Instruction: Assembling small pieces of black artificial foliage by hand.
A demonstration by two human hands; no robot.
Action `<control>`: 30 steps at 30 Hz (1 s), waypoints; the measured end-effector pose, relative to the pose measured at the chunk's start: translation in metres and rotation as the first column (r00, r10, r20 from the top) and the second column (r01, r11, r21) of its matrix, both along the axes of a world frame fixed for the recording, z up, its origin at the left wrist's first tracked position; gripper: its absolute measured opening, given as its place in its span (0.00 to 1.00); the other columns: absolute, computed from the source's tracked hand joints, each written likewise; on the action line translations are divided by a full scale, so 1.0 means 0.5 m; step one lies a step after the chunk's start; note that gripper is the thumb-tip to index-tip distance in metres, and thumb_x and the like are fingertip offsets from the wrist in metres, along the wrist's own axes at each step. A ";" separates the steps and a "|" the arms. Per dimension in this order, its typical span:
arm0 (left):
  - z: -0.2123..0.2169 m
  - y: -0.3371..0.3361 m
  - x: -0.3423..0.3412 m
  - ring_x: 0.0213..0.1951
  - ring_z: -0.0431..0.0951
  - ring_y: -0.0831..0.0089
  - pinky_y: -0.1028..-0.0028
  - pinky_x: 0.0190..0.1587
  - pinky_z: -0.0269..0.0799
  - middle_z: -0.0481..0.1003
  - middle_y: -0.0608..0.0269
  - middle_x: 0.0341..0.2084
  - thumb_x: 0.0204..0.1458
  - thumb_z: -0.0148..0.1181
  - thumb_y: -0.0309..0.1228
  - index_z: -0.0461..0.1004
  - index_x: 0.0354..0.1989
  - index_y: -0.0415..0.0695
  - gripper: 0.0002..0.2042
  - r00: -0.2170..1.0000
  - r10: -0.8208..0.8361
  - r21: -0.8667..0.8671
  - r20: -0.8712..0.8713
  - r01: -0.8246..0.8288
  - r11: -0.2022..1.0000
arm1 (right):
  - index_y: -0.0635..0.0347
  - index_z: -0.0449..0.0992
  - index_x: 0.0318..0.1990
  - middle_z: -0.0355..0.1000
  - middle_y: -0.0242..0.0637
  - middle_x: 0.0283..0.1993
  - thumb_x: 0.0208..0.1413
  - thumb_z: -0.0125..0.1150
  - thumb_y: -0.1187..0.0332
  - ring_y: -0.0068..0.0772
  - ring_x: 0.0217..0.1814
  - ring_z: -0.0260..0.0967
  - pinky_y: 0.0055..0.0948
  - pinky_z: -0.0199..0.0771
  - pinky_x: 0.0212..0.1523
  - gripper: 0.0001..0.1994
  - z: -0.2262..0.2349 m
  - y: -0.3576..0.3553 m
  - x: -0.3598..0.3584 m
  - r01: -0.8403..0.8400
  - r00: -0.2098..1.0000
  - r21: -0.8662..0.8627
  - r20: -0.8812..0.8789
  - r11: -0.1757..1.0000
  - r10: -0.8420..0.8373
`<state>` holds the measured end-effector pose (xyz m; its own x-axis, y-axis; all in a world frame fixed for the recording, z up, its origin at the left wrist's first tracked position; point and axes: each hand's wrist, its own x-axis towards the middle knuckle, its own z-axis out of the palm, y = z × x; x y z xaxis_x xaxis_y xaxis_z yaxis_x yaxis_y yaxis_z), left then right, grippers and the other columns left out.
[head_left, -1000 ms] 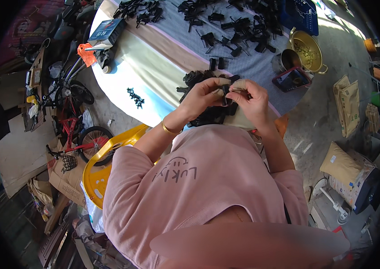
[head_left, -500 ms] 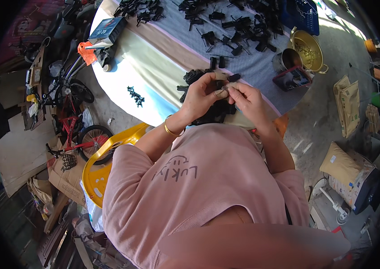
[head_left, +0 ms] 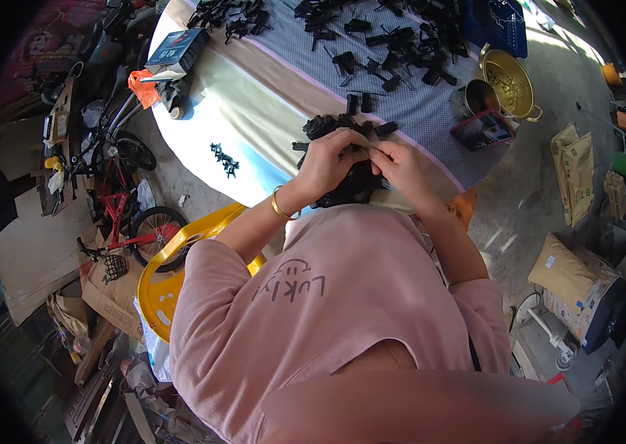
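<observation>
I see my left hand [head_left: 327, 164] and right hand [head_left: 400, 164] both pinched on one small black plastic part [head_left: 361, 148] over the heap [head_left: 346, 185] at the counter [head_left: 246, 111] edge, many loose pieces [head_left: 394, 44] beyond apparently unhandled, so I judge most remains.

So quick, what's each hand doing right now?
Left hand: closed on a small black part.
Right hand: fingers pinching the same black part.

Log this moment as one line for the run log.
left hand: on small black part | right hand: pinching same part | below: pile of black parts | surface: table
</observation>
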<state>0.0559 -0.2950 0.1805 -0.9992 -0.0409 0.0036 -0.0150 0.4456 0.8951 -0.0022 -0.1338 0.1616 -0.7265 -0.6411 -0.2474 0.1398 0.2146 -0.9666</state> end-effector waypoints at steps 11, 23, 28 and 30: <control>-0.202 -0.030 -0.201 0.34 0.71 0.54 0.65 0.41 0.68 0.71 0.53 0.31 0.39 0.62 0.36 0.73 0.39 0.44 0.17 0.997 -0.004 -0.518 -0.073 -0.034 0.855 | 0.65 0.74 0.37 0.67 0.29 0.20 0.53 0.54 0.69 0.14 0.20 0.61 0.16 0.61 0.22 0.09 -0.038 0.028 -0.019 0.149 0.966 0.093 -0.225 0.984 -0.125; -0.163 -0.025 -0.207 0.27 0.76 0.74 0.77 0.31 0.72 0.75 0.57 0.32 0.49 0.56 0.30 0.71 0.44 0.36 0.15 0.953 0.095 0.199 0.286 -0.157 0.967 | 0.64 0.74 0.38 0.70 0.29 0.24 0.44 0.65 0.68 0.16 0.21 0.61 0.16 0.64 0.24 0.14 -0.030 0.024 -0.031 0.348 0.860 0.078 -0.423 0.934 -0.285; -0.052 0.000 -0.101 0.34 0.75 0.74 0.76 0.40 0.73 0.73 0.58 0.35 0.52 0.54 0.32 0.68 0.46 0.32 0.17 0.911 0.061 0.603 0.407 -0.318 0.731 | 0.64 0.73 0.37 0.70 0.32 0.24 0.44 0.65 0.69 0.18 0.20 0.62 0.18 0.64 0.23 0.12 -0.008 -0.006 -0.040 0.342 0.827 -0.066 -0.453 0.937 -0.333; -0.035 0.003 -0.065 0.37 0.75 0.73 0.75 0.43 0.72 0.72 0.57 0.37 0.52 0.54 0.33 0.67 0.47 0.31 0.18 0.926 0.044 0.669 0.374 -0.302 0.679 | 0.65 0.73 0.36 0.71 0.32 0.25 0.44 0.64 0.70 0.18 0.20 0.62 0.18 0.64 0.23 0.12 -0.004 -0.011 -0.047 0.304 0.800 -0.150 -0.496 0.941 -0.338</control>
